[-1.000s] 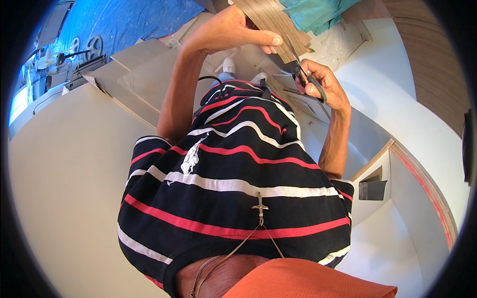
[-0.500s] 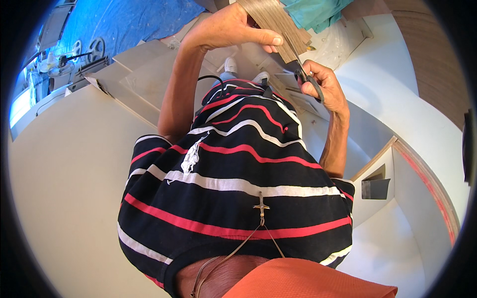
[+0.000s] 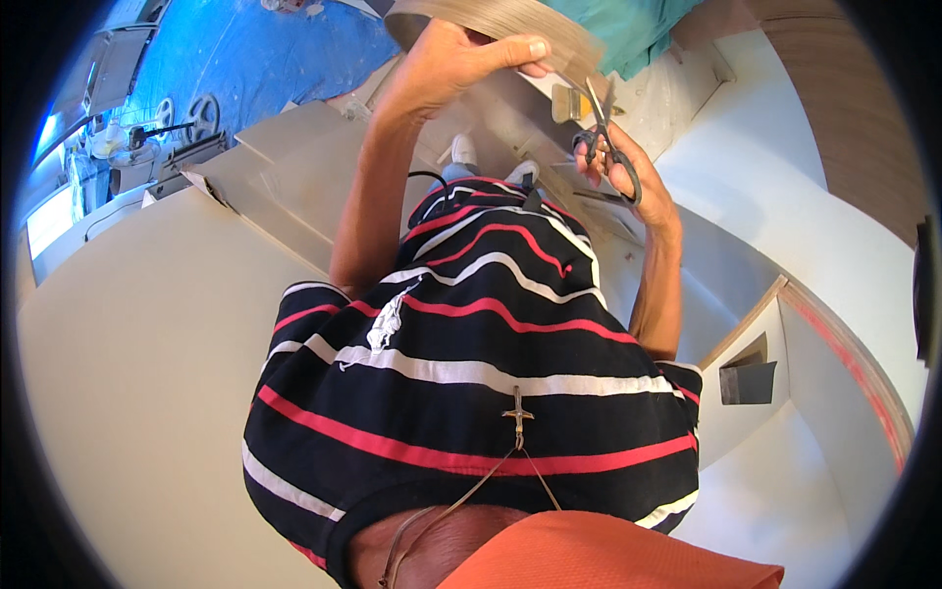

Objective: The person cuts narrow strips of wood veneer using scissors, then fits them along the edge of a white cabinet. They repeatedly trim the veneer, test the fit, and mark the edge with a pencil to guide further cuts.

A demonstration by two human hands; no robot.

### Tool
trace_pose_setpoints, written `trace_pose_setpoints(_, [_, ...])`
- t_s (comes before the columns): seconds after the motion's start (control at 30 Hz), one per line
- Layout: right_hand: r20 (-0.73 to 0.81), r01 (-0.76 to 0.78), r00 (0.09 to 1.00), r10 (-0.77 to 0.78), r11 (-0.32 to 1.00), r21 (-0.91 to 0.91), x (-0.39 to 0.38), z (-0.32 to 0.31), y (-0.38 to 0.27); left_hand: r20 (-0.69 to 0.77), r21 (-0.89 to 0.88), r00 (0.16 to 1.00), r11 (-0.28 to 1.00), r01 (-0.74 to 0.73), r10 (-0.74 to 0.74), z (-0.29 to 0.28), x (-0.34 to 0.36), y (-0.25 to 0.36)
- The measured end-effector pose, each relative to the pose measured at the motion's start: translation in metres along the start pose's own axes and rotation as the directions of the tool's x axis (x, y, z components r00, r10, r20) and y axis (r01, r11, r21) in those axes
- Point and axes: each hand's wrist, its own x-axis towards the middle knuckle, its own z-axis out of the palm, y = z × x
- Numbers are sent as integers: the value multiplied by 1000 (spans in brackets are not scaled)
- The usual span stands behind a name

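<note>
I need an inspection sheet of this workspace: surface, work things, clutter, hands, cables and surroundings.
Surface: large pale board, at the left.
Work things: bent wood-grain strip; scissors close to its end.
Clutter: brush and teal cloth, near the strip.
Hands: left hand holds the strip; right hand holds the scissors.
Cables: black cord by the waist, use unclear.
Surroundings: blue sheet, upper left.

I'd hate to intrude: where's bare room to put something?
The broad beige surface, left of the striped shirt, looks bare; so does the white surface between the right hand and brown panel. Crowded: around the scissors, wood strip, paintbrush and teal cloth.
</note>
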Motion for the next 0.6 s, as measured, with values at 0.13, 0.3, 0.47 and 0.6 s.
trace_pose_setpoints(0.13, [-132,115,984,-118,993,-36,8,18,5,-238,-138,968,983,-118,83,15,4,-13])
trace_pose_setpoints(0.3, [-191,234,956,-224,972,26,27,43,5,-275,-341,953,913,-223,130,39,1,-19])
trace_pose_setpoints(0.47, [-229,279,936,-268,960,13,38,45,-1,-253,-362,961,911,-198,108,45,-8,-17])
trace_pose_setpoints(0.6, [-224,296,931,-286,955,8,42,49,-2,-267,-374,959,906,-198,100,45,-10,-18])
